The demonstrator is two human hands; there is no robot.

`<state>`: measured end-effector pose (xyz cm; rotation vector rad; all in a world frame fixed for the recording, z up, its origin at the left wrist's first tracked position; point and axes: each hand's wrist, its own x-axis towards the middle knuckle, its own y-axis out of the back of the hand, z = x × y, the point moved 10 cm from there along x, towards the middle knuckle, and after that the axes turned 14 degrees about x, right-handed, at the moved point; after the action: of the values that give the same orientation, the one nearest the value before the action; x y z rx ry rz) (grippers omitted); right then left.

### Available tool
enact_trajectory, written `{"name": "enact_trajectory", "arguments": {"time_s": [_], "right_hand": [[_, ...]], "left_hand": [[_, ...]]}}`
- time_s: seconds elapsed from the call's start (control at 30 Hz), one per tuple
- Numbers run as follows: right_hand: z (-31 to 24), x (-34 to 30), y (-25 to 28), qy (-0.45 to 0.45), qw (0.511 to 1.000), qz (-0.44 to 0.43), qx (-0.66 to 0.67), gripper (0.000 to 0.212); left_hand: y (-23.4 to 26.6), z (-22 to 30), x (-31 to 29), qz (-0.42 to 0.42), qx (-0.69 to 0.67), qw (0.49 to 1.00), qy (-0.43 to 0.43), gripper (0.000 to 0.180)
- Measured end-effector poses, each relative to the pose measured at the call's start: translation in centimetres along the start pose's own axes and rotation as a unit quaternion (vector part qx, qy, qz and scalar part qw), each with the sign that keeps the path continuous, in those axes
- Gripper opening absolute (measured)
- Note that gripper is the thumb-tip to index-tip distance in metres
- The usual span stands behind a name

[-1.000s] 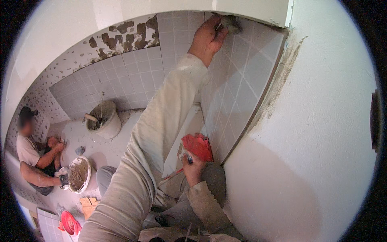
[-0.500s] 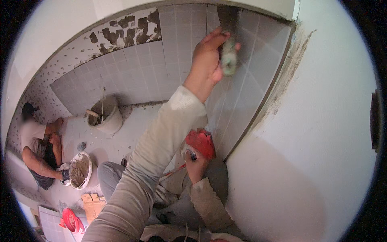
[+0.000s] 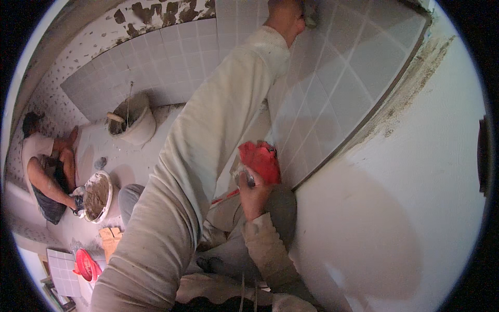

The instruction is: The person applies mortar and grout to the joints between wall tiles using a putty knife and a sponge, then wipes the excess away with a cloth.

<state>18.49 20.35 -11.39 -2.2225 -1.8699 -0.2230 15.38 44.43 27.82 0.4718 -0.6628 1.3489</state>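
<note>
My left arm reaches far up, and my left hand [image 3: 285, 18] is at the top edge of the picture, close to the grey tiled wall [image 3: 338, 78]. Its fingers are partly cut off, wrapped round a small greenish-grey wad [image 3: 311, 15], cloth or sponge, which seems to press on the tiles. Lower down, in front of my knee, my right hand [image 3: 254, 197] is closed on a red, ragged-edged piece [image 3: 260, 161] that looks like thin plastic or cloth. Something small and pale shows by its thumb, too indistinct to name.
A mortar bucket [image 3: 136, 122] with a wooden-handled tool stands by the back wall. Nearer is a white bucket of mortar [image 3: 99, 197]. At far left a person [image 3: 44, 166] squats by the wall. A red basin [image 3: 87, 265] and cardboard [image 3: 110, 242] lie lower left; a white wall [image 3: 374, 223] closes the right.
My left hand has moved up along the tiled wall with the wad, partly out of the picture. The view has shifted; my right hand still holds the red piece.
</note>
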Motion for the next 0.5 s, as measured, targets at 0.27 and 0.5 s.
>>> {"name": "enact_trajectory", "arguments": {"time_s": [0.27,0.5], "right_hand": [[-0.5,0.3,-0.1,0.009,1.000,-0.006,0.025,0.023],[-0.9,0.5,-0.1,0.033,0.999,-0.002,0.008,0.022]], "left_hand": [[-0.6,-4.0,3.1,-0.074,-0.254,0.964,0.024,0.018],[-1.5,-2.0,2.5,-0.046,-0.291,0.955,-0.007,0.025]]}}
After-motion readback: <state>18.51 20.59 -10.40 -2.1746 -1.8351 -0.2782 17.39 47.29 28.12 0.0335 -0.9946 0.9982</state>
